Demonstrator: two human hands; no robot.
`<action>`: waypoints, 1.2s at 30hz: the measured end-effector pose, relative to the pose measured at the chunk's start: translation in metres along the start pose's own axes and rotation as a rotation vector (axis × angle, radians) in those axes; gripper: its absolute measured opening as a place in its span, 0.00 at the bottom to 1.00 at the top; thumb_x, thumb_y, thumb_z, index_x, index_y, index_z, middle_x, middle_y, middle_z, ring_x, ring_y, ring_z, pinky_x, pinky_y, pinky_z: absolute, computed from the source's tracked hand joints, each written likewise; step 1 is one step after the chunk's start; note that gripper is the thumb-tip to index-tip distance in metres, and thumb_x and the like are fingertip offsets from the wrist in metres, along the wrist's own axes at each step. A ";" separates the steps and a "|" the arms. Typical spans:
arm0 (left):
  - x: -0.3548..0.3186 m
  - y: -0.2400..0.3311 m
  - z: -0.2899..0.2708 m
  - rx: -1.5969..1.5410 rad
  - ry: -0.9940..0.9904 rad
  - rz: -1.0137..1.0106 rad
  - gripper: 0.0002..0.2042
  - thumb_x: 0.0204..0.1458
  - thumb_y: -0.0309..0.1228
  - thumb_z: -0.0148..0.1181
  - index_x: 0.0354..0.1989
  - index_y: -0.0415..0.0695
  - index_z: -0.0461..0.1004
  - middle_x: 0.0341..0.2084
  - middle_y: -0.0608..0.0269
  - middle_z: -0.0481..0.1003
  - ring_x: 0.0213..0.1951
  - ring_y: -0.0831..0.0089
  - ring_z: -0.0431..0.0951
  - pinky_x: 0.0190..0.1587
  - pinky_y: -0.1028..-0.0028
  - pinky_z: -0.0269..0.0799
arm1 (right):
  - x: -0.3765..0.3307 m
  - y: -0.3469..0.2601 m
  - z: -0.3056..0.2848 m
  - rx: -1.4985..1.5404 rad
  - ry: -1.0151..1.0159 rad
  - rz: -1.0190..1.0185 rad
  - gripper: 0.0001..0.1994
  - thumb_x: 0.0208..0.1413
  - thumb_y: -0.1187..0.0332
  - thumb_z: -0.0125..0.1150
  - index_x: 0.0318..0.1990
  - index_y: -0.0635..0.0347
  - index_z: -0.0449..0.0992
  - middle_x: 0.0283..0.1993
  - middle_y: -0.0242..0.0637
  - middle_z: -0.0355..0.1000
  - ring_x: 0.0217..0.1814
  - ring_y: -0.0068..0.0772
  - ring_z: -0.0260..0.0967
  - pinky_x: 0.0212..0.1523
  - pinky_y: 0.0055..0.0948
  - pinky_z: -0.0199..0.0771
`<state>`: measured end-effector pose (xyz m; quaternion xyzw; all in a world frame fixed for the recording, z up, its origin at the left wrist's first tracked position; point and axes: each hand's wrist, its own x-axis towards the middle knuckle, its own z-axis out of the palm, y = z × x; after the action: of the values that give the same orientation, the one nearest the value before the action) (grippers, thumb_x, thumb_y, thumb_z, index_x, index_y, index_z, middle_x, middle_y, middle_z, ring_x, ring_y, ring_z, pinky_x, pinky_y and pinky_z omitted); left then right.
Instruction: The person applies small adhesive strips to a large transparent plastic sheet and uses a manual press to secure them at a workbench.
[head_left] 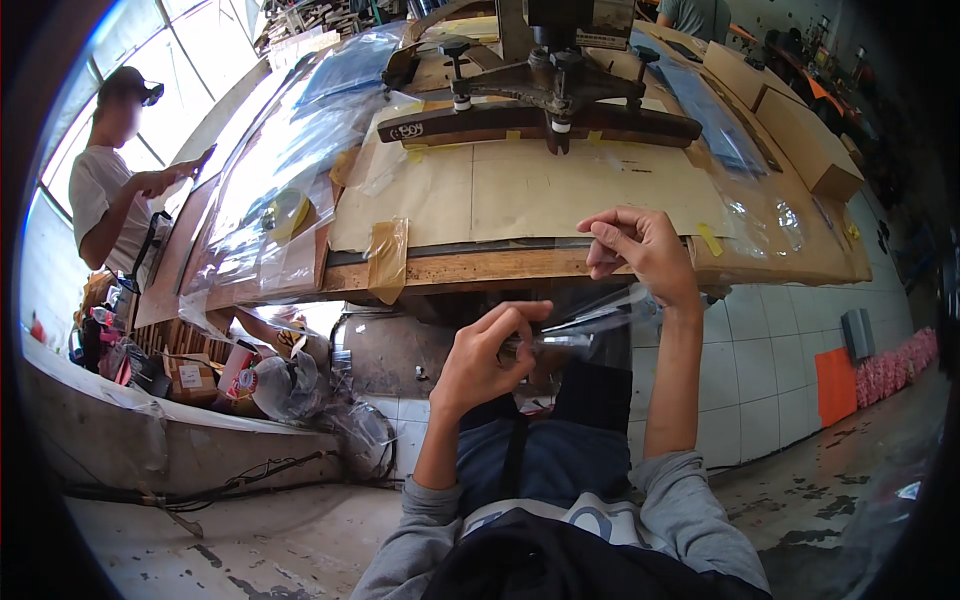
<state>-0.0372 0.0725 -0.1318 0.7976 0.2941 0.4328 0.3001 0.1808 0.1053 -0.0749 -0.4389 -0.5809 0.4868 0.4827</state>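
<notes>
Below the front edge of the worktable, my left hand (488,357) is closed in a pinch on a clear plastic sheet (592,318). The thin, shiny film slants up from those fingers toward my right wrist. Higher and to the right, my right hand (645,250) is held over the table edge with its fingers curled together; whatever they pinch, if anything, is hidden or too small to name. Beyond it lies a large tan paper sheet (540,195) on the tabletop, with brown tape (388,262) stuck over the table's edge.
A dark metal clamp frame with a long bar (540,122) stands across the table. A tape roll (288,213) rests on clear film at left. Someone in a white shirt (105,195) stands there. Cartons and plastic (195,378) lie below; an orange sheet (835,387) is at right.
</notes>
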 end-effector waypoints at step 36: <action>-0.216 -0.098 -0.222 1.469 0.886 -0.652 0.17 0.48 0.28 0.54 0.46 0.33 0.65 0.44 0.40 0.66 0.48 0.47 0.66 0.49 0.57 0.62 | -0.089 0.027 -0.141 -1.153 0.496 0.024 0.18 0.51 0.68 0.55 0.51 0.62 0.68 0.49 0.50 0.68 0.50 0.44 0.67 0.48 0.32 0.65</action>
<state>-0.3475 0.0281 -0.2162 0.4265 0.7938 0.2973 -0.3155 0.3344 0.0422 -0.1053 -0.7352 -0.6156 -0.0160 0.2832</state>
